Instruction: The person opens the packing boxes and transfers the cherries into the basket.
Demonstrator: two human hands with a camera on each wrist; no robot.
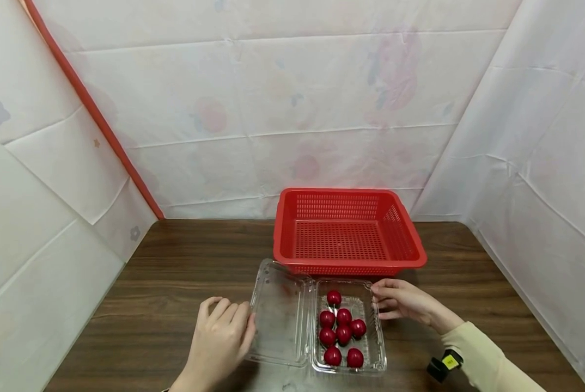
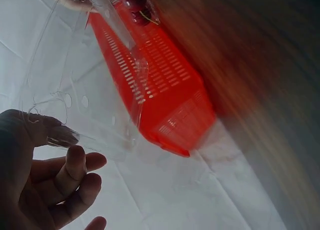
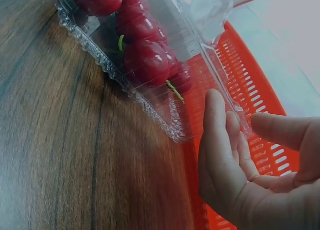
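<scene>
A clear plastic clamshell box [image 1: 377, 348] lies opened out on the table, with several dark red cherries [image 1: 343, 334] in its right-hand tray. Its see-through lid [image 1: 278, 321] spreads to the left of the tray. At the lid's left edge, my left hand [image 1: 222, 332] pinches the plastic between thumb and curled fingers; the left wrist view shows the thumb [image 2: 62, 135] at that edge. My right hand [image 1: 405, 302] holds the tray's right rim near its far corner. Thumb and fingers [image 3: 215, 109] meet that rim from both sides in the right wrist view. Green stems show on some cherries.
Right behind the box stands a red perforated plastic basket [image 1: 348, 269], with nothing in it. The dark wood table [image 1: 184, 261] is bordered by white printed cloth [image 1: 282, 109] at the back and sides. A black strap device with a yellow label [image 1: 449, 362] sits at the right wrist.
</scene>
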